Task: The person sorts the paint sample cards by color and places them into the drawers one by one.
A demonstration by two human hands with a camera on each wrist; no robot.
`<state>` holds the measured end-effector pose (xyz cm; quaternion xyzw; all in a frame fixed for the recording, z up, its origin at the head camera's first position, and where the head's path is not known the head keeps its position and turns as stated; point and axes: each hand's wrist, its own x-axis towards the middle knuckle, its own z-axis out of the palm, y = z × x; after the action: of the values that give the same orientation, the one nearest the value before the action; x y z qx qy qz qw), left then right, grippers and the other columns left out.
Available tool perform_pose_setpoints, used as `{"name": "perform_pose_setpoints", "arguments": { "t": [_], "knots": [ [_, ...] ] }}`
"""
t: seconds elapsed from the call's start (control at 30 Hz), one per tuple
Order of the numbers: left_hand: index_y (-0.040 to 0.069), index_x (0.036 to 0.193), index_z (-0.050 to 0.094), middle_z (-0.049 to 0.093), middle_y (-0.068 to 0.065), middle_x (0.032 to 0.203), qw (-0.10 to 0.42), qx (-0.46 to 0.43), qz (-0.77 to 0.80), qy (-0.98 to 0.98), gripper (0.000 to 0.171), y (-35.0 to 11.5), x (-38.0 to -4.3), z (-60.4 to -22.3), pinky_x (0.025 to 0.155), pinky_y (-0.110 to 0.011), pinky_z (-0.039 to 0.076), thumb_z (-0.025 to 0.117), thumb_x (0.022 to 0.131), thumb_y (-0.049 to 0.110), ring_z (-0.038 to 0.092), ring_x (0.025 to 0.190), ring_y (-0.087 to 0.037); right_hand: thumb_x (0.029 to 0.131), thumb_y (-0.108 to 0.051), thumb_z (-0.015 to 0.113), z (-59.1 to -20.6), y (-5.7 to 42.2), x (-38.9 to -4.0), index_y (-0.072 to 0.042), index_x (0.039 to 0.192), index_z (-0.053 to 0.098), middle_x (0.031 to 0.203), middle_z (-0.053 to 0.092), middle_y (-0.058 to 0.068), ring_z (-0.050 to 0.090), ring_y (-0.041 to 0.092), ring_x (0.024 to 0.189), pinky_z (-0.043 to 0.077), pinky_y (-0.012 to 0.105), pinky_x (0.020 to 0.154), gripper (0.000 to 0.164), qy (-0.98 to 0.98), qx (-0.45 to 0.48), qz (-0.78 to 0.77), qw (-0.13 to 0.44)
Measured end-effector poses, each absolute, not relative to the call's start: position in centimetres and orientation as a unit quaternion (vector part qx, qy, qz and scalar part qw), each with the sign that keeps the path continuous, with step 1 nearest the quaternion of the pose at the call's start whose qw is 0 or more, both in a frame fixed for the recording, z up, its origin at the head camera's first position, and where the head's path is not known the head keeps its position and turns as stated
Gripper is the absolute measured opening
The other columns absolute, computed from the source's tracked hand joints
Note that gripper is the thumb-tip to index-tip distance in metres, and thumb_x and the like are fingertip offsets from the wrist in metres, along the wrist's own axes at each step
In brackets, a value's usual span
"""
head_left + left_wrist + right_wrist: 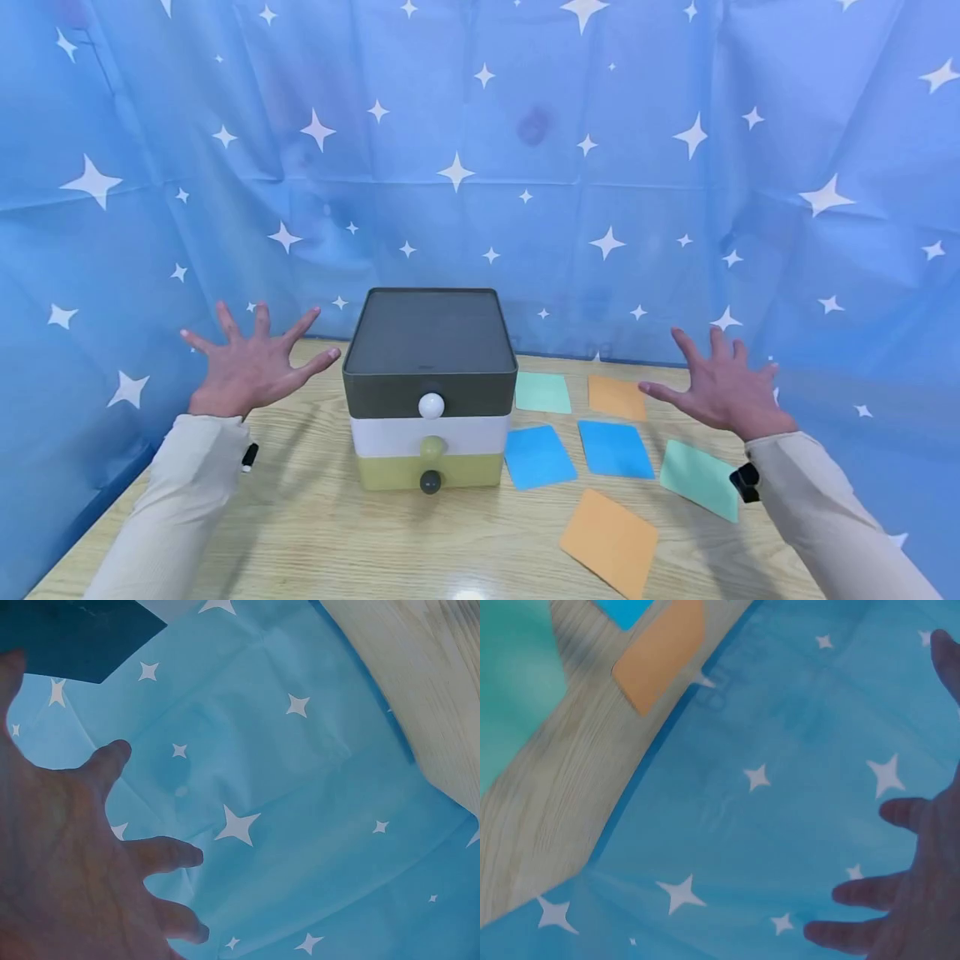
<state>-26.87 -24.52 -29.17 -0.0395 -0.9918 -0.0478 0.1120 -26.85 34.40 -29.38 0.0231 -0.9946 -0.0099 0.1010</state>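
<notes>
two sleeves: with the drawer box (430, 333) as the dial's centre and the blue curtain (450, 233) at twelve, the left sleeve (172, 500) enters near eight, the right sleeve (832, 492) between three and four.

near orange sheet (611, 542): flat on the table (337, 542) at four o'clock, turned askew; the angle looks casual rather than measured.

near green sheet (701, 482): slantwise between three and four, the outermost of six.

blue pair: the left blue sheet (540, 457) lies near four, just beside the box; the right blue sheet (617, 450) lies farther out. the gap seems left so that each shows whole.

drawer box: upright on the table, dark, white and olive tiers stacked. its front faces six, which puts the white knob (431, 406), green knob (432, 447) and dark knob (430, 482) on the person's side, probably for easy reach.

left hand (258, 367): at nine, raised, fingers spread, holding nothing; the thumb is nearest the box.

right hand (723, 387): at three, also spread and without a hold. held wide like this, both perhaps keep the box in plain sight.

back pair: the back green sheet (542, 393) and back orange sheet (613, 398), both at three, green closer in.

curtain: starred, hung beyond the table's far edge, presumably as a plain screen.
</notes>
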Motion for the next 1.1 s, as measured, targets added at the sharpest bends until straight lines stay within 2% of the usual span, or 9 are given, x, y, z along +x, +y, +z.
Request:
{"name": "perform_pose_setpoints", "arguments": {
  "t": [0.1, 0.3, 0.43, 0.57, 0.67, 0.8, 0.87, 0.93, 1.1],
  "knots": [
    [0.036, 0.161, 0.013, 0.008, -0.043, 0.158, 0.117, -0.037, -0.050, -0.991, 0.089, -24.8, -26.7, -29.3, 0.082, -0.094, -0.011, 0.030, 0.088, 0.085, -0.014, 0.134, -0.077, 0.082, -0.085, 0.046, -29.3, 34.2, -27.0, -0.018, 0.161, 0.014, 0.152, 0.015, 0.043, 0.023, 0.068, 0.131, 0.017, 0.092, 0.087, 0.109, -0.994, 0.027, -0.009, 0.102],
    [0.030, 0.162, 0.011, 0.000, -0.041, 0.160, 0.185, -0.035, -0.101, -0.977, 0.084, -24.8, -26.9, -30.5, 0.083, -0.095, -0.004, 0.031, 0.095, 0.075, -0.009, 0.136, -0.077, 0.088, -0.079, 0.045, -29.4, 33.6, -26.5, -0.011, 0.158, 0.023, 0.147, 0.030, 0.041, 0.039, 0.065, 0.122, 0.037, 0.082, 0.080, 0.100, -0.990, 0.042, 0.002, 0.137],
    [0.026, 0.163, 0.008, -0.010, -0.034, 0.164, 0.211, -0.065, -0.210, -0.952, 0.077, -23.6, -27.1, -31.4, 0.087, -0.094, -0.002, 0.031, 0.101, 0.065, -0.007, 0.141, -0.071, 0.090, -0.073, 0.049, -29.7, 33.1, -26.0, -0.005, 0.154, 0.032, 0.139, 0.042, 0.040, 0.051, 0.061, 0.107, 0.047, 0.064, 0.063, 0.096, -0.984, 0.049, 0.025, 0.168],
    [0.027, 0.163, 0.007, -0.014, -0.024, 0.167, 0.207, -0.103, -0.332, -0.915, 0.067, -21.9, -27.3, -32.3, 0.096, -0.090, -0.005, 0.030, 0.106, 0.053, -0.007, 0.149, -0.060, 0.091, -0.070, 0.052, -30.0, 32.4, -25.4, 0.000, 0.151, 0.037, 0.133, 0.048, 0.039, 0.059, 0.052, 0.092, 0.045, 0.044, 0.051, 0.093, -0.980, 0.061, 0.049, 0.184],
    [0.031, 0.162, 0.011, -0.009, -0.017, 0.170, 0.202, -0.123, -0.397, -0.887, 0.060, -20.8, -27.2, -32.9, 0.107, -0.084, -0.002, 0.027, 0.108, 0.048, -0.004, 0.155, -0.049, 0.092, -0.067, 0.053, -30.5, 31.9, -24.9, 0.001, 0.149, 0.040, 0.131, 0.050, 0.039, 0.061, 0.050, 0.090, 0.046, 0.044, 0.053, 0.090, -0.977, 0.069, 0.067, 0.191],
    [0.030, 0.162, 0.016, 0.004, -0.008, 0.171, 0.200, -0.161, -0.485, -0.836, 0.055, -19.5, -27.1, -33.8, 0.117, -0.074, 0.004, 0.019, 0.109, 0.044, 0.000, 0.158, -0.038, 0.093, -0.065, 0.054, -31.2, 31.4, -24.3, 0.001, 0.148, 0.041, 0.132, 0.050, 0.039, 0.059, 0.052, 0.102, 0.050, 0.052, 0.061, 0.087, -0.975, 0.071, 0.096, 0.189],
    [0.027, 0.162, 0.017, 0.010, -0.007, 0.171, 0.193, -0.187, -0.532, -0.803, 0.055, -18.8, -27.1, -34.3, 0.117, -0.074, 0.005, 0.014, 0.109, 0.042, 0.005, 0.157, -0.039, 0.093, -0.064, 0.054, -31.6, 31.2, -24.0, 0.001, 0.149, 0.040, 0.133, 0.049, 0.039, 0.057, 0.053, 0.106, 0.050, 0.053, 0.062, 0.087, -0.976, 0.069, 0.107, 0.179],
    [0.027, 0.162, 0.016, 0.014, -0.007, 0.170, 0.180, -0.210, -0.571, -0.773, 0.056, -18.2, -27.2, -34.8, 0.116, -0.073, 0.012, 0.010, 0.109, 0.043, 0.014, 0.156, -0.042, 0.094, -0.065, 0.053, -31.9, 31.1, -23.9, 0.001, 0.149, 0.039, 0.134, 0.048, 0.040, 0.056, 0.054, 0.108, 0.050, 0.052, 0.061, 0.087, -0.977, 0.067, 0.109, 0.169],
    [0.032, 0.161, 0.018, 0.014, -0.002, 0.170, 0.156, -0.232, -0.624, -0.730, 0.056, -16.9, -27.4, -35.5, 0.117, -0.069, 0.015, 0.009, 0.108, 0.047, 0.014, 0.157, -0.035, 0.094, -0.065, 0.052, -32.8, 30.5, -23.6, 0.000, 0.151, 0.037, 0.140, 0.044, 0.038, 0.055, 0.054, 0.110, 0.049, 0.051, 0.060, 0.088, -0.980, 0.075, 0.106, 0.149]
  ]
}}
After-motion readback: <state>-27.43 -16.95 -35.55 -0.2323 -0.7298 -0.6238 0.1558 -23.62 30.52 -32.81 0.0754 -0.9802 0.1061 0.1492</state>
